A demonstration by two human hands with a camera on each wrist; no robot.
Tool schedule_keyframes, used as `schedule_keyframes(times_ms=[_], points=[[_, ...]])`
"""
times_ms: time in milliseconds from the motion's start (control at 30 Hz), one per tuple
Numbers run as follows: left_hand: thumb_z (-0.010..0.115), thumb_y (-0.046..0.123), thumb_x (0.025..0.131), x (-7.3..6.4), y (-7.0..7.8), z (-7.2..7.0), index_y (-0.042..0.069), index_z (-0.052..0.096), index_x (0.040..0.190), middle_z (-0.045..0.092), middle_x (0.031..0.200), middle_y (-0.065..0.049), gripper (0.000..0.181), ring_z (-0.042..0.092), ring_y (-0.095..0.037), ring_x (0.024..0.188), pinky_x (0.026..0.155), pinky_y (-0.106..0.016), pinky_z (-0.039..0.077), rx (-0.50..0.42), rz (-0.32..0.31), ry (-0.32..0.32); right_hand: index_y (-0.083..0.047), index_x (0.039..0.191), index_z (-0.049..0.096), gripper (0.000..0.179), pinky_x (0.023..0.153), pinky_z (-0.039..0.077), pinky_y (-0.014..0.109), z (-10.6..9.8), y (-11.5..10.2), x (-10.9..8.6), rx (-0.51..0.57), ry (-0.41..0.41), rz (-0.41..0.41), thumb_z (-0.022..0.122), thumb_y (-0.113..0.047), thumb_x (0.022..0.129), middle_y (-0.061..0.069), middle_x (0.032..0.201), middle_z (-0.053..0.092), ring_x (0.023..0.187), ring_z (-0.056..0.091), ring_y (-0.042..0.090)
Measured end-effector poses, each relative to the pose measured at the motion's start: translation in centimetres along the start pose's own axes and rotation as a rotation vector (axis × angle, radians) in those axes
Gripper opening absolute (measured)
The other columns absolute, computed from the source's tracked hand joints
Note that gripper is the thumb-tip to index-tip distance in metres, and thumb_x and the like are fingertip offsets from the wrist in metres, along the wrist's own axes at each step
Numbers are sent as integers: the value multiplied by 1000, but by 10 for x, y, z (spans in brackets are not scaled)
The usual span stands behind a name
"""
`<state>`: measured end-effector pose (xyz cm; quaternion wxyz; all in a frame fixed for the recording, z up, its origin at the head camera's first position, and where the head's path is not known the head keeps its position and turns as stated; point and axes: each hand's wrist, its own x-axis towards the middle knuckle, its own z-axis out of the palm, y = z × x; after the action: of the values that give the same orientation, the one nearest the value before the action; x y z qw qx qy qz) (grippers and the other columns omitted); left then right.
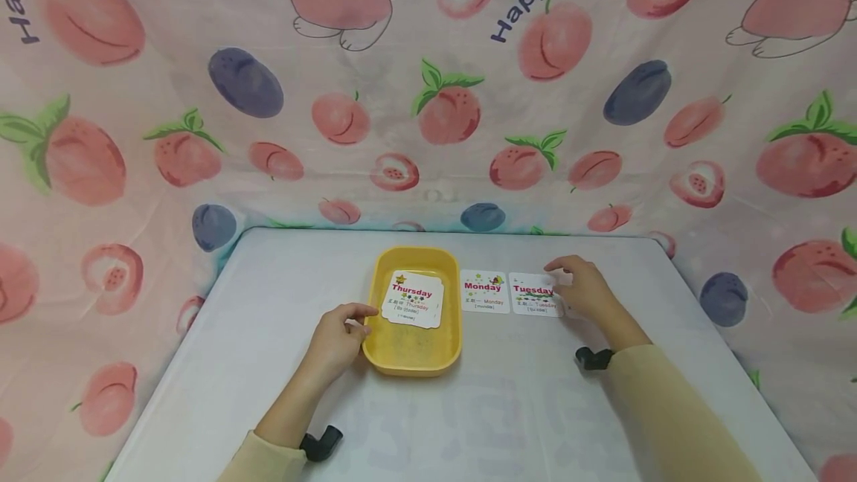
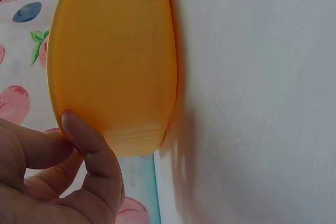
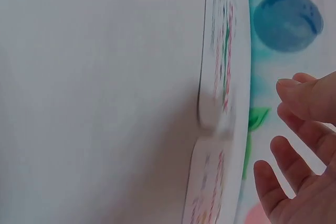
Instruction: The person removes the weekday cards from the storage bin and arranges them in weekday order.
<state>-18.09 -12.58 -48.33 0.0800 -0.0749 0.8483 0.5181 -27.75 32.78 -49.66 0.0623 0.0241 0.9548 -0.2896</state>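
Left grip (image 1: 338, 333) is clamped on the left rim of the yellow tray (image 1: 408, 352), thumb outside; I'd keep that pinch light, just enough to stop the tray sliding. Card stack (image 1: 412, 300) sits in the far half of the tray, Thursday on top, edges slightly fanned, so I'd lift one card by its edge and check that nothing sticks underneath. Monday card (image 1: 485, 291) lies flat just right of the tray, then Tuesday card (image 1: 532, 296) right beside it, both face up in a row. Next comes a third card (image 3: 206, 187), mostly under my hand from above; can't read its day. Right grip (image 1: 585, 292) is over that end, fingers apart and loosely bent, nothing in them; best to square that card with fingertips, bottom edges level, no overlap. Around, left to right: fruit-print cloth (image 1: 428, 169) walls in the sides and back of the surface (image 1: 502, 407), a black wrist piece (image 1: 321, 443) hangs off my left arm, another black piece (image 1: 593, 358) off my right. In the way: tray wall crowds Monday's left side, and my right wrist hardware could drag low over the row.
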Motion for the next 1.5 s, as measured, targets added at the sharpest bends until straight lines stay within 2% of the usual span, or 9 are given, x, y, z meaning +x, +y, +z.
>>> schedule_keyframes(times_ms=[367,567,1067,1300,1500], points=[[63,1,101,0,-2,0,9,74,128,60,120,-13,30,60,-19,78,65,-27,53,-5,12,1,-14,142,64,41,118,45,68,9,-26,-3,39,10,-121,68,-7,102,20,158,52,144,50,47],[63,-1,101,0,-2,-1,7,74,128,59,118,-14,30,59,-19,76,62,-26,51,-19,24,2,-17,142,64,41,118,46,65,14,-38,-5,67,3,-119,70,-10,102,16,159,53,146,49,43],[64,0,101,0,-3,1,7,74,128,59,117,-13,30,58,-19,77,63,-26,51,-25,16,-2,-15,142,65,43,118,46,64,24,-69,-10,112,-19,-201,72,-8,100,16,156,55,145,51,42],[64,-1,101,0,-3,0,7,74,128,58,116,-11,31,59,-18,76,63,-26,51,-22,18,-2,-19,141,65,44,118,49,60,31,-86,-11,118,-36,-185,76,-13,99,11,156,55,145,53,38],[64,-1,101,0,-3,1,7,74,128,58,115,-11,30,58,-18,76,62,-26,51,-20,19,-2,-21,143,63,47,117,51,58,38,-98,-12,125,-35,-212,76,-13,99,8,154,56,142,55,36]])
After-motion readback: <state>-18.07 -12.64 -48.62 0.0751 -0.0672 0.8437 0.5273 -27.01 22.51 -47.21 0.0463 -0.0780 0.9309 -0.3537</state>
